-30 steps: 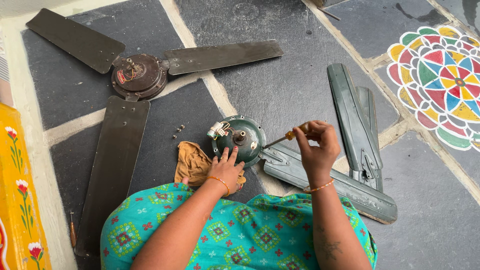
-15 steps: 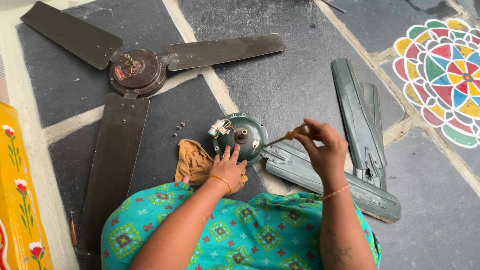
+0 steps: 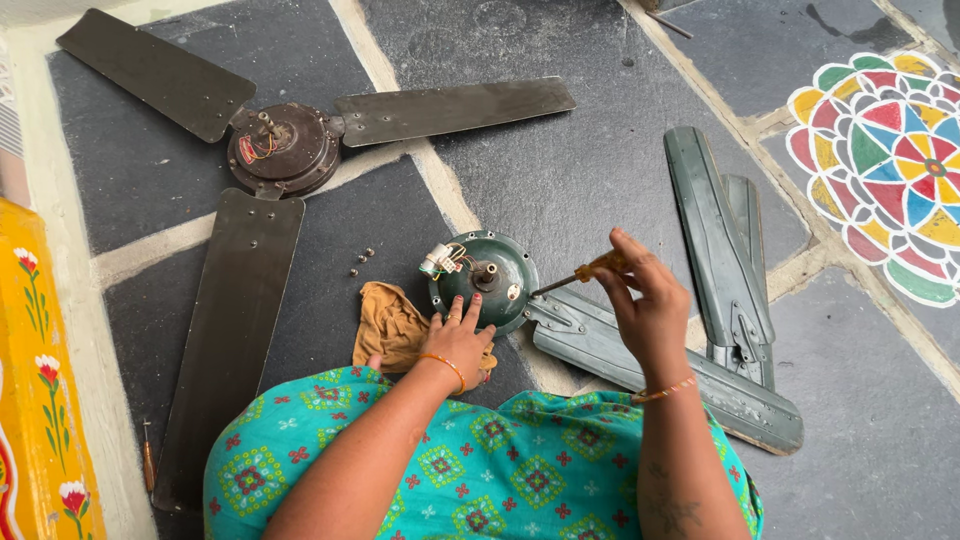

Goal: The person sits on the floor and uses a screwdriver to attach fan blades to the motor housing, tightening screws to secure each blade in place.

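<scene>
On a dark stone floor [image 3: 580, 170], the left hand [image 3: 457, 340] presses open-fingered on a green fan motor [image 3: 484, 280] while the right hand [image 3: 645, 305], at its 3 o'clock, grips a yellow-handled screwdriver [image 3: 585, 272], tip at the green blade [image 3: 640, 355] still attached. A brown fan [image 3: 280, 150] lies at 10 o'clock.

Dark stone floor [image 3: 580, 170]: brown fan [image 3: 280, 150], green motor [image 3: 485, 280], green blades [image 3: 715, 240], cloth [image 3: 390, 325], screws [image 3: 360, 262].
</scene>
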